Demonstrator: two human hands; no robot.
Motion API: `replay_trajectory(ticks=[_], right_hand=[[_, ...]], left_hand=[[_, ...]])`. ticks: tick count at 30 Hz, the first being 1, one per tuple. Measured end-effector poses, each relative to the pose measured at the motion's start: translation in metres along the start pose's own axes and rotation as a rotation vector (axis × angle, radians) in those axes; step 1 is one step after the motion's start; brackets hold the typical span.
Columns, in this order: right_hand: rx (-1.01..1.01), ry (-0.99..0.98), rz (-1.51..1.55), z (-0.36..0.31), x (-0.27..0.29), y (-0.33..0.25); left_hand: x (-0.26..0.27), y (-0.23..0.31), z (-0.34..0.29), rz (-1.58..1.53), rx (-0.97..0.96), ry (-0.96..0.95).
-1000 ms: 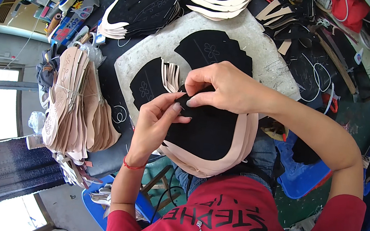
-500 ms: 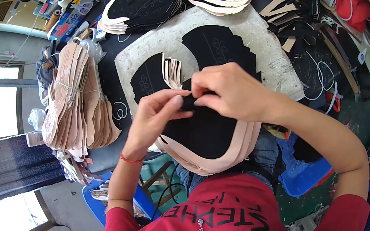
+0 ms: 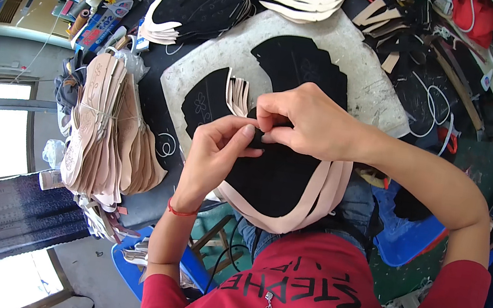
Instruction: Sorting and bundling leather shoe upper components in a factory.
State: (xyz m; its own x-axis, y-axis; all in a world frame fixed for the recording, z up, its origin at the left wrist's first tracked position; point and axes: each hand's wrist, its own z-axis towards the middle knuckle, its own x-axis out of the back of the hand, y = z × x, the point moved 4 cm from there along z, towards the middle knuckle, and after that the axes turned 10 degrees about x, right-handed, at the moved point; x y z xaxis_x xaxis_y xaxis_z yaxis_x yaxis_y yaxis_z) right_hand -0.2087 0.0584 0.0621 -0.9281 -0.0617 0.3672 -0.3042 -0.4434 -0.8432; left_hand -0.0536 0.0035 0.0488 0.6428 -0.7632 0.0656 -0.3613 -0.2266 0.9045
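Both my hands meet over a black cut piece of material (image 3: 271, 179) that lies at the table's near edge and over my lap, on top of several layers with pale pink-beige curved borders. My left hand (image 3: 218, 150) pinches an edge of the black piece between thumb and fingers. Right beside it, my right hand (image 3: 311, 122) is closed with its fingertips on the same edge. My fingers hide the exact spot they grip. Just beyond them, a fan of narrow beige strips (image 3: 239, 96) stands next to a black piece with a stitched flower (image 3: 201, 107).
A worn pale board (image 3: 381, 94) lies on the dark table, bearing another stack of black pieces (image 3: 303, 64). Left is a tied bundle of beige pieces (image 3: 96, 126). Beyond the board are cream curved pieces (image 3: 309, 2); white cord (image 3: 431, 104) lies right. A blue bin (image 3: 398, 238) stands low right.
The view has shifted slightly, so the table things sit a little further right. Both hands stay together on the black piece's edge, with hardly any change in their grip.
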Motion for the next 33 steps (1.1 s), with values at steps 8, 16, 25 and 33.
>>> replay_trajectory(ticks=[8, 16, 25, 33], right_hand=[[-0.094, 0.043, -0.015, 0.000, 0.003, -0.003], [-0.472, -0.115, 0.672, 0.003, 0.025, 0.004], [-0.165, -0.006, 0.254, -0.001, 0.000, 0.024], [-0.366, 0.057, 0.278, -0.008, 0.004, 0.029]], left_hand=[[0.011, -0.025, -0.006, -0.291, 0.023, 0.124], [0.016, -0.021, -0.004, -0.221, -0.072, 0.182], [0.010, -0.013, 0.000, -0.166, -0.025, 0.103], [0.011, -0.014, -0.008, -0.235, -0.054, 0.119]])
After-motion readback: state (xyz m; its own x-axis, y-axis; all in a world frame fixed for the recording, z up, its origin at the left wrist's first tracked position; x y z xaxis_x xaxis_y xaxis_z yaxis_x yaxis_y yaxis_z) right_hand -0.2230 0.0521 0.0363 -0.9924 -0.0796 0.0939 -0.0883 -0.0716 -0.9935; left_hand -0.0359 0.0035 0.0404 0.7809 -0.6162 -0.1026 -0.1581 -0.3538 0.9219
